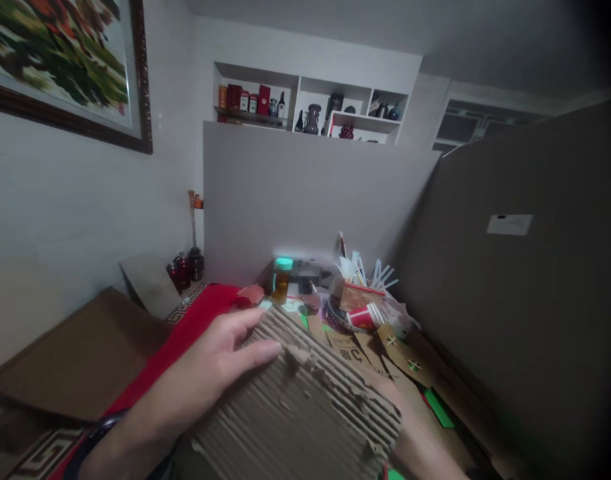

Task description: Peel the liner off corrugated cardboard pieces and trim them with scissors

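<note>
Corrugated cardboard piece: up close to the camera at the near side of the desk, tilted, ribbed layer exposed along its upper edge, torn paper strips on it. Can't tell if its underside touches anything.

Left hand: grip closed on the upper-left edge of the piece, thumb flat on the ribbed face, fingers round the edge and partly hidden. Dark band at that wrist.

Right hand: at the piece's right edge, mostly behind it, blurred. Fingers hidden, so can't tell how far that grip is closed or whether it holds the piece.

Desk, left edge: red cloth with a patterned border, brown cardboard sheet just left of it.

Far edge: grey panel standing upright; in front of it, teal-capped bottle, upright, amber contents.

Toward far right corner: box with white sticks poking out, red-and-white paper cups on their side just in front of it.

Right edge: flattened brown cardboard overlapping, green strip among it, second grey panel rising alongside.
</note>
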`<control>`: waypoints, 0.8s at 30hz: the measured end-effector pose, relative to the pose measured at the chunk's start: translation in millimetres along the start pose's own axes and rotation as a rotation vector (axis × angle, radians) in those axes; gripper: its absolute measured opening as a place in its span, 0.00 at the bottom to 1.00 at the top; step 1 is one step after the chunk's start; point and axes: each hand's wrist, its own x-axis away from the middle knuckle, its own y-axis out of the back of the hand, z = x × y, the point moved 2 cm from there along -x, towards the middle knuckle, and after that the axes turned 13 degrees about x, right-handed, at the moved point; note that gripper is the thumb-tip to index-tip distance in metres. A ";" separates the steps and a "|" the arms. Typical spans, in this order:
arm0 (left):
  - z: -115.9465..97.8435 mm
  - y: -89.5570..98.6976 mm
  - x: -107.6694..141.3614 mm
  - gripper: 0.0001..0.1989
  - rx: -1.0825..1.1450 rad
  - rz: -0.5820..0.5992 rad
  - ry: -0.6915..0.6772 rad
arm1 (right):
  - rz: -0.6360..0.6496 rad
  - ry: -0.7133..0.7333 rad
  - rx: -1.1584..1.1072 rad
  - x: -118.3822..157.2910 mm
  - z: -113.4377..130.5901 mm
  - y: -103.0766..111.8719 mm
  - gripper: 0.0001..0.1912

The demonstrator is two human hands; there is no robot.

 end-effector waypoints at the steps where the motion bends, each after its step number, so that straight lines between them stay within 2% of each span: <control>1: 0.4 -0.8 -0.1 0.17 -0.015 0.032 0.004 | -0.029 -0.029 0.000 -6.4 0.9 11.2 0.05; 4: 0.9 -2.6 -1.4 0.16 -0.069 0.062 -0.006 | -0.202 -0.094 0.032 -19.7 16.9 44.6 0.03; 6: 1.6 -3.7 -3.2 0.16 -0.106 0.051 -0.049 | -0.295 0.018 0.116 -21.8 38.3 58.5 0.06; 7: 2.4 -4.2 -4.2 0.16 -0.121 0.049 -0.073 | -0.300 0.070 0.154 -21.4 48.9 61.0 0.06; 9: 4.7 -5.2 -5.8 0.15 -0.153 0.050 -0.113 | -0.256 0.133 0.184 -19.7 65.1 58.4 0.09; 12: 8.2 -6.8 -7.0 0.14 -0.202 0.038 -0.134 | -0.198 0.198 0.184 -20.3 74.0 45.8 0.12; 17: 10.1 -13.1 -9.1 0.11 -0.194 -0.012 -0.100 | -0.239 0.286 0.163 -26.5 68.1 37.7 0.10; 19: 11.6 -15.2 -10.7 0.10 -0.182 -0.019 -0.070 | -0.216 0.319 0.179 -26.6 67.0 38.2 0.11; 24: 15.4 -15.9 -12.0 0.18 -0.152 -0.039 -0.074 | -0.232 0.306 0.164 -24.8 67.9 35.6 0.07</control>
